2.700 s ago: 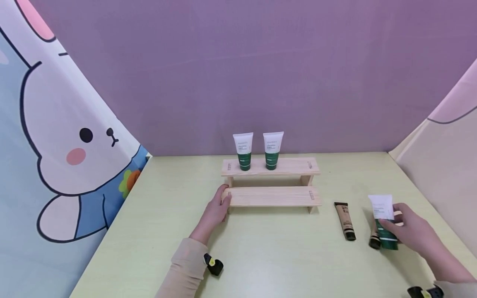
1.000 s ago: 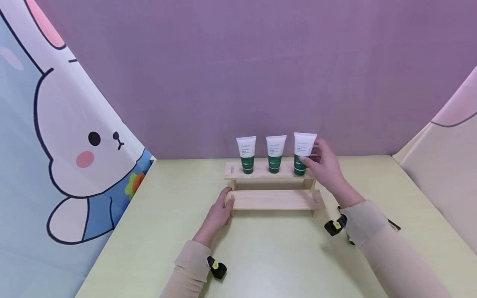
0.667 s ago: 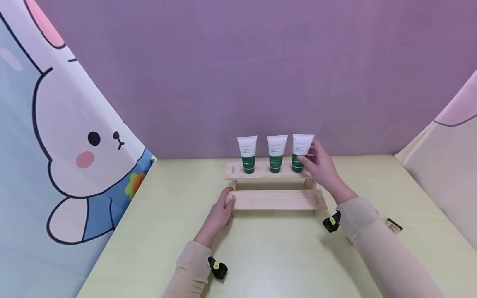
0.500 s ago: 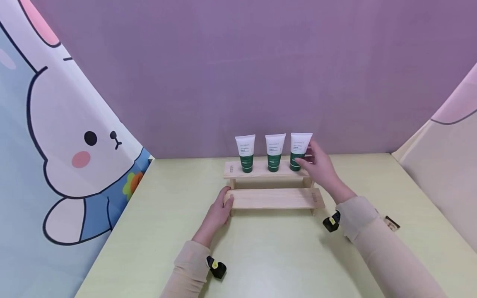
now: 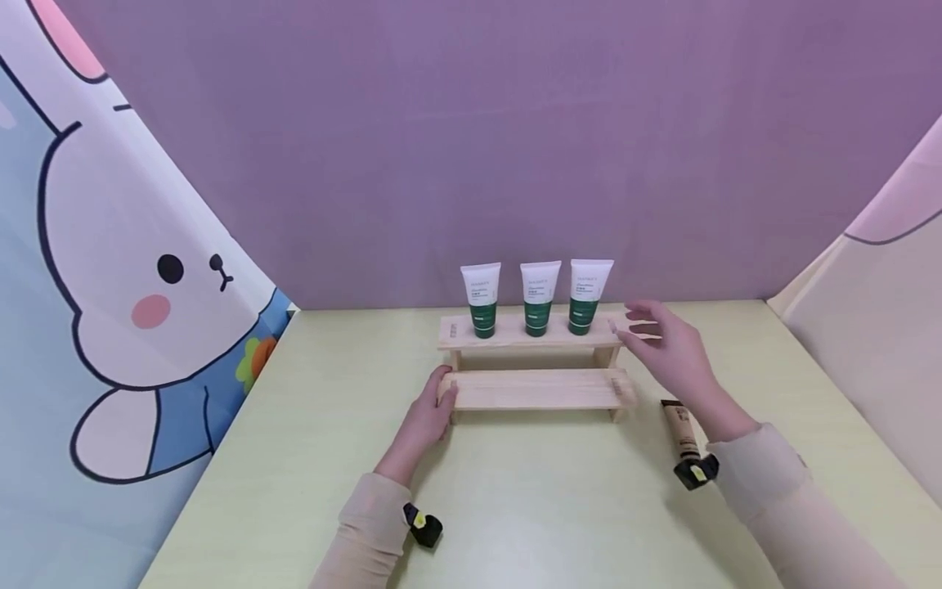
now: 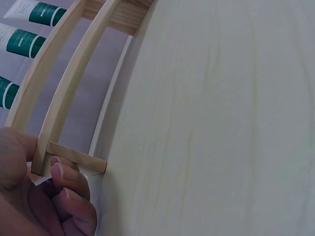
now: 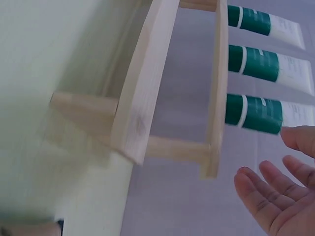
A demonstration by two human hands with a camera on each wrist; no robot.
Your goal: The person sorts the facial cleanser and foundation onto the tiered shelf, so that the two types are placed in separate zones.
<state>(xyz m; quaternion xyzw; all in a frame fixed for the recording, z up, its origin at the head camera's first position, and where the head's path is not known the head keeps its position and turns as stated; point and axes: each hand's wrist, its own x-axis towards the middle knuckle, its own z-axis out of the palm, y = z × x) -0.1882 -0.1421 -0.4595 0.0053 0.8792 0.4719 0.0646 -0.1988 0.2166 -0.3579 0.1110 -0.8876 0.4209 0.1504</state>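
A two-step light wooden rack (image 5: 537,388) stands on the table. On its upper step three white-and-green squeeze tubes stand upright on their caps: a left tube (image 5: 482,298), a middle tube (image 5: 540,298) and a right tube (image 5: 589,296). My left hand (image 5: 425,415) grips the left end of the lower step; the left wrist view shows its fingers (image 6: 71,189) curled around that end. Just right of the right tube, my right hand (image 5: 673,348) is held with spread fingers, and nothing lies between them. The right wrist view shows that hand (image 7: 280,196) below the nearest tube.
A small brown tube with a black cap (image 5: 680,429) lies on the table right of the rack, partly behind the wrist camera. The pale table (image 5: 515,499) extends in front of the rack. A purple backdrop (image 5: 471,164) rises behind it.
My right hand carried the third white-and-green tube from the table's right side to the upper step, let go of it and drew back rightward. My left hand stayed on the rack.
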